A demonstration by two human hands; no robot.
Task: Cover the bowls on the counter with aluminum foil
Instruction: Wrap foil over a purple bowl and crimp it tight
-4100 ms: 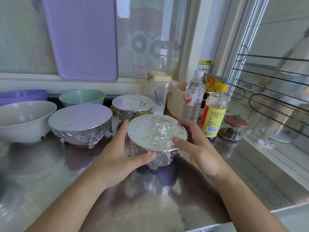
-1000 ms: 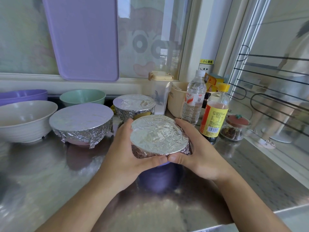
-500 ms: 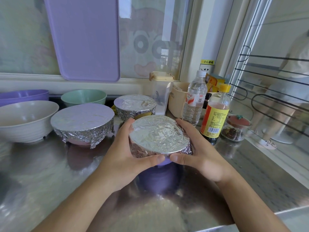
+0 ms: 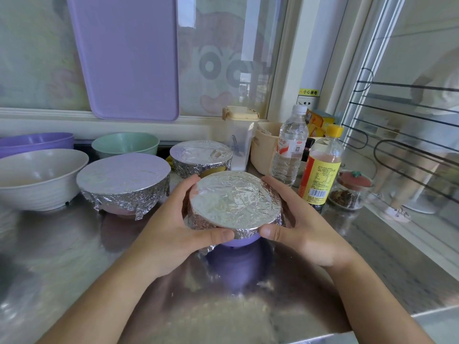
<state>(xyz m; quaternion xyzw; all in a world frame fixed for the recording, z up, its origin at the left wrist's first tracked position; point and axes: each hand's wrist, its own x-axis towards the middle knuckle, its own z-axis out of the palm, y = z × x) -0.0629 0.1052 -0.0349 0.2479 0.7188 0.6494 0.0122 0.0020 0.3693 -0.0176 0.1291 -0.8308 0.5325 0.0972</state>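
Small purple bowl (image 4: 237, 242) sits between both hands at the centre of the steel worktop (image 4: 62, 264), near the front edge. Left hand (image 4: 173, 227) cups its left side, fingers curled round the far wall, thumb pressed along the near rim. Right hand (image 4: 303, 224) mirrors this on the right side, thumb tip on the foil skirt close to the left thumb. Whether the bowl's base touches the worktop cannot be told; its purple reflection shows just below.

Aluminium foil (image 4: 233, 199) covers the whole mouth of the bowl, crinkled and bright, folded down over the rim in a tight band; only the purple foot shows beneath. A loose tag of foil hangs under the left thumb.

Behind left, a wider foil-covered bowl (image 4: 124, 182), pink base visible, foil smooth on top and ragged at the skirt. Behind centre, a third foil-covered bowl (image 4: 201, 157), just beyond the left fingers. Uncovered: a cream bowl (image 4: 39, 180) at far left, a green bowl (image 4: 125, 144) and stacked purple bowls (image 4: 34, 142) at the back.

To the right, close to the right hand: water bottle (image 4: 289, 147), yellow-capped sauce bottle (image 4: 321, 170), small glass jar (image 4: 351, 193) with red lid. A clear lidded container (image 4: 239, 137) and a cream tub (image 4: 264, 150) stand behind. A purple tray (image 4: 126, 55) leans against the window.
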